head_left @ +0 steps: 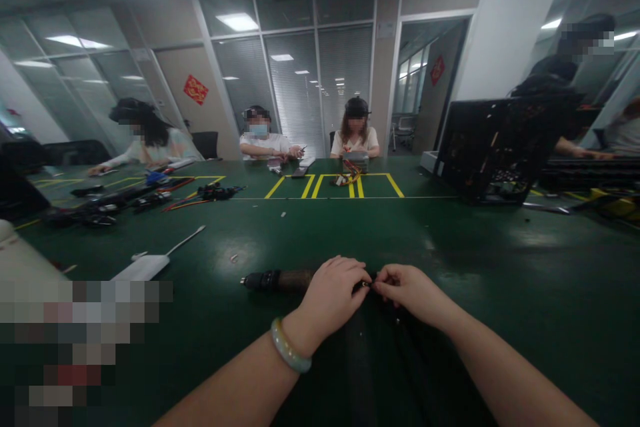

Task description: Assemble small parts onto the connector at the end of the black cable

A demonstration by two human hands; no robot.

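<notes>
A dark cylindrical tool (293, 280) with a black, chuck-like end and a small metal tip lies sideways on the green tabletop (240, 353). My left hand (333, 293), with a pale bangle above the wrist, curls over its right part, fingers bent. Close against those fingertips, my right hand (405, 287) pinches at the tool's right end; what lies between its fingers is too small to make out. A tiny shiny spot shows between the two hands. Dark strap-like shapes (360, 360) stretch below my hands, too dim to identify.
A white flat adapter with a cable (150, 265) lies left. Black parts and coloured wires (215, 191) sit farther back. A black open-framed case (493, 147) stands at the back right. Several people sit or stand around the table. Small scraps lie on the surface.
</notes>
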